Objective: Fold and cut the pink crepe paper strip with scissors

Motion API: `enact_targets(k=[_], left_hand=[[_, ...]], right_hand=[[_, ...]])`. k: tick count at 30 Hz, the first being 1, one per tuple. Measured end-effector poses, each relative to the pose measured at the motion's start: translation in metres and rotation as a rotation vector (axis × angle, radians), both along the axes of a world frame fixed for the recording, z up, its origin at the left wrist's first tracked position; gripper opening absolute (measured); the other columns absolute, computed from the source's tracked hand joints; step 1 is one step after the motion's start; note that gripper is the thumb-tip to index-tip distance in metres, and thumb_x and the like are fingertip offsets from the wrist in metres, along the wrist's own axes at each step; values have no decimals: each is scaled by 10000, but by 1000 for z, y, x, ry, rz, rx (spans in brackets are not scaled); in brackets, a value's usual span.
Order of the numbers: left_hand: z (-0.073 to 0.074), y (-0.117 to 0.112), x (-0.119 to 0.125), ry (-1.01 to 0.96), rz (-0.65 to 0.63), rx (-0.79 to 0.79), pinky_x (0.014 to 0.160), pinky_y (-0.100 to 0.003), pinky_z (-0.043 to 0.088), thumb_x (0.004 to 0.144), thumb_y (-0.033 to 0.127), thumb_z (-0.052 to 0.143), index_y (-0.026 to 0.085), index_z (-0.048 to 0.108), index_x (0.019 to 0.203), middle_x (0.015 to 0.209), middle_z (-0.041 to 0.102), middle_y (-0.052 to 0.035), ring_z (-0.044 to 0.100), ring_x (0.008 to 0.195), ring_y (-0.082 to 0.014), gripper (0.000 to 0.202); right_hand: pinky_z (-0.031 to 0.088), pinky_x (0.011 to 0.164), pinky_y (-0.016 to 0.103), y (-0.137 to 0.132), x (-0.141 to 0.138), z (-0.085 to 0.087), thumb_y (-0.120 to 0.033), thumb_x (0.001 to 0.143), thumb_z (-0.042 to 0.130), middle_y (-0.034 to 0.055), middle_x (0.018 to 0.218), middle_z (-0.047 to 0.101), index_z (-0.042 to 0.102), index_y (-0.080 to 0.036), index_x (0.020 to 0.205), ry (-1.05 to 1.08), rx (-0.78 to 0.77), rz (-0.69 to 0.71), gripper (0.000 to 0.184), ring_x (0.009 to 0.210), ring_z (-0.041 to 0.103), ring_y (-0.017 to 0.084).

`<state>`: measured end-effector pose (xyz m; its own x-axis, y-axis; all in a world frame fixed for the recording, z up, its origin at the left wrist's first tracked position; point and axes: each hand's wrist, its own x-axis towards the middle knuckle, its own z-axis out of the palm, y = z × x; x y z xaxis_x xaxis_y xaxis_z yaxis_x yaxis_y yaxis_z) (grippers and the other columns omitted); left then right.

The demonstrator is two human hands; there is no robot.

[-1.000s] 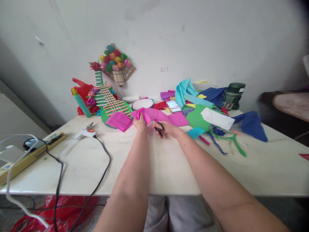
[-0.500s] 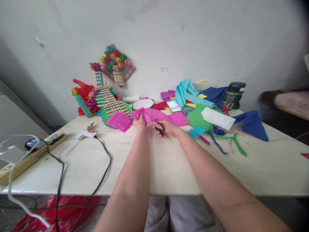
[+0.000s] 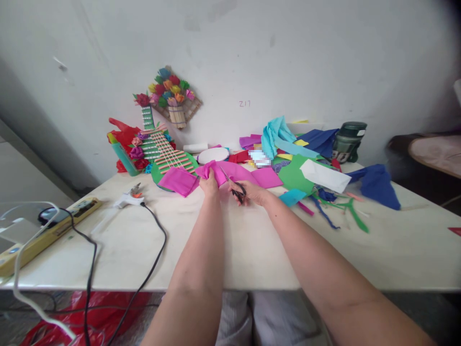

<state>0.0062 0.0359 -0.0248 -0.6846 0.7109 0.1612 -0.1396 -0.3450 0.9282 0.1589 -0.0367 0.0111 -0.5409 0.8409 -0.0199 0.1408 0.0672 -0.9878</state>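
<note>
My left hand (image 3: 209, 183) is closed on a bunched piece of magenta crepe paper (image 3: 216, 169) near the middle of the table. In my right hand (image 3: 252, 192) are scissors (image 3: 238, 191) with dark handles, their blades pointing up and left at the paper beside my left fingers. More magenta paper spreads behind both hands, with a flat magenta piece (image 3: 179, 181) to the left and another folded piece (image 3: 267, 178) to the right. Whether the blades touch the paper I cannot tell.
A decorated guitar model (image 3: 163, 149) stands at the back left near a stick flower basket (image 3: 176, 103). A white glue gun (image 3: 129, 198) with a black cord and a power strip (image 3: 46, 238) lie left. Green paper (image 3: 296, 174), a white sheet (image 3: 324, 176) and blue scraps (image 3: 378, 186) cover the right.
Almost nothing differs. Both hands keep their places at the magenta paper, and the scissors stay at about the same angle.
</note>
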Motion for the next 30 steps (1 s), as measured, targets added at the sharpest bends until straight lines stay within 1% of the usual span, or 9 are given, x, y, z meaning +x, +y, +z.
enact_targets(k=[4, 9, 13, 16, 23, 30], left_hand=[[0, -3, 1, 38, -3, -32, 716, -297, 502, 740, 373, 606, 163, 627, 908, 863, 657, -68, 632, 845, -193, 270], [1, -6, 2, 70, 7, -34, 745, -307, 497, 739, 360, 609, 162, 636, 920, 816, 652, -56, 628, 854, -196, 270], [3, -7, 4, 65, -11, -50, 750, -323, 497, 737, 361, 606, 146, 639, 913, 799, 651, -56, 625, 853, -205, 280], [5, -8, 5, 48, -13, -52, 748, -317, 498, 737, 357, 610, 144, 632, 920, 826, 656, -66, 626, 861, -203, 281], [6, -10, 5, 27, -4, -65, 746, -340, 497, 711, 390, 630, 124, 615, 910, 871, 649, -101, 628, 852, -222, 333], [7, -9, 3, 32, -24, -68, 725, -314, 497, 734, 376, 600, 146, 616, 900, 852, 642, -82, 623, 850, -207, 285]], right_hand=[[313, 276, 150, 2, 1, -1, -609, 799, 495, -15, 556, 555, 549, -150, 871, -6, 3, -4, 468, 412, 547, 85], [308, 278, 153, 4, -1, -4, -620, 765, 534, -11, 569, 563, 557, -151, 883, -8, 27, -6, 485, 425, 553, 93], [298, 277, 151, 5, -4, -7, -619, 774, 522, -15, 571, 556, 547, -154, 832, 1, 31, -26, 469, 417, 547, 86], [288, 277, 151, 5, -5, -8, -613, 776, 526, -15, 566, 553, 540, -153, 799, 7, 32, -39, 460, 410, 539, 79], [286, 277, 151, 5, -7, -8, -610, 785, 517, -30, 545, 531, 545, -154, 854, 26, 28, -52, 462, 393, 529, 73], [286, 273, 153, 6, -8, -10, -552, 819, 509, -38, 548, 519, 533, -159, 846, 31, 44, -53, 395, 389, 514, 69]])
